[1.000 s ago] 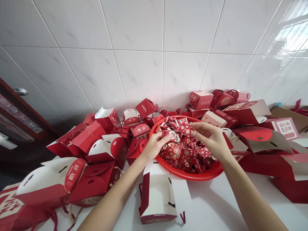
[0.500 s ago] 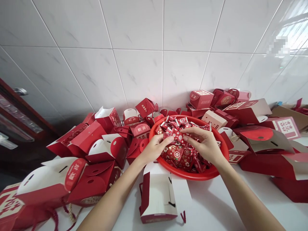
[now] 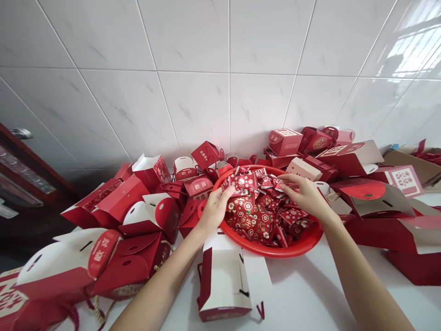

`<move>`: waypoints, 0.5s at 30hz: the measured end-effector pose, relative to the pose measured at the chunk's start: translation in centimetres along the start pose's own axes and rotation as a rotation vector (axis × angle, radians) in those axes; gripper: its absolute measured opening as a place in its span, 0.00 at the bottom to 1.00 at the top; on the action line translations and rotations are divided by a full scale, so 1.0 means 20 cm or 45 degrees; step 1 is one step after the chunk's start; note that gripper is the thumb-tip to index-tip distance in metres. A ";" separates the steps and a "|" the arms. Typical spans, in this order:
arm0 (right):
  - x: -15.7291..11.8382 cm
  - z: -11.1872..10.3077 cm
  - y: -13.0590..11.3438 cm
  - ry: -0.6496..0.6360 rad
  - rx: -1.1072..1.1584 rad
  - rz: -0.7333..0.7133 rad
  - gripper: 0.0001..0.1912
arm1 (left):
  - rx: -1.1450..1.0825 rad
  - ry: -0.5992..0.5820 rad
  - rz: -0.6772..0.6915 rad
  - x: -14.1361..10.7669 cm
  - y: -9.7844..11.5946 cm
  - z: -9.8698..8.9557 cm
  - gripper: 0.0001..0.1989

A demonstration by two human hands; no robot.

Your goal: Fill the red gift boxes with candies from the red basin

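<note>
My left hand (image 3: 214, 209) is closed, its thumb pressed on a red wrapped candy (image 3: 246, 182) with a white pattern, held over the left side of a red plastic basin (image 3: 275, 251). Several similar packets and a larger red packet (image 3: 250, 223) with gold characters fill the basin. At the basin's right side, my right hand (image 3: 303, 195) has its thumb and forefinger at the end of a small wrapped candy (image 3: 275, 183). Its other fingers are partly hidden. Before the basin, an open red gift box (image 3: 225, 285) shows its white inside, holding nothing visible.
Several red gift boxes, some with flaps up, crowd the left, including one red box (image 3: 132, 264) with a rope handle. More boxes (image 3: 379, 234) are stacked at right. A cardboard carton (image 3: 418, 161) stands far right. Behind runs a tiled wall (image 3: 196, 110).
My hands have moved apart. The left has shifted left with the patterned candy, and the right has moved right to other candies in the basin. The view has turned slightly.
</note>
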State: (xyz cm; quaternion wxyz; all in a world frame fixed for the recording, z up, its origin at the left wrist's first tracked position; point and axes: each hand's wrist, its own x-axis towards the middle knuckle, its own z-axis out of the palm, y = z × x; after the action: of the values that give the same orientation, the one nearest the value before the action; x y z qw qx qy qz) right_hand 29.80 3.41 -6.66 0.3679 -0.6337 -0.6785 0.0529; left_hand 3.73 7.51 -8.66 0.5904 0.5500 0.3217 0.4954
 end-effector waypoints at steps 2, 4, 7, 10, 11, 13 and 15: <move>0.00 0.01 0.02 -0.040 -0.062 -0.005 0.18 | -0.009 -0.007 0.000 0.00 0.00 0.00 0.23; 0.01 0.01 0.02 -0.068 -0.104 -0.010 0.19 | -0.004 -0.012 -0.005 0.00 0.00 0.00 0.23; 0.01 0.01 0.03 -0.185 -0.184 -0.042 0.21 | 0.003 -0.017 -0.009 0.00 0.00 0.00 0.23; 0.01 0.02 0.05 -0.303 -0.296 -0.078 0.21 | 0.009 -0.031 -0.003 -0.01 0.00 0.00 0.24; 0.00 0.03 0.06 -0.327 -0.336 -0.078 0.22 | 0.010 -0.037 -0.001 -0.01 0.00 0.00 0.25; 0.00 0.05 0.08 -0.368 -0.409 -0.061 0.26 | 0.011 -0.044 0.001 -0.01 0.00 0.00 0.25; -0.01 0.07 0.10 -0.413 -0.464 -0.034 0.32 | 0.013 -0.051 0.002 0.00 0.00 0.00 0.25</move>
State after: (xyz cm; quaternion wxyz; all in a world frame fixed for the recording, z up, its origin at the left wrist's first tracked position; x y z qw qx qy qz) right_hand 30.61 4.18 -8.71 0.1344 -0.6636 -0.7354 0.0258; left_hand 3.65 7.44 -8.69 0.5934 0.5632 0.3119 0.4831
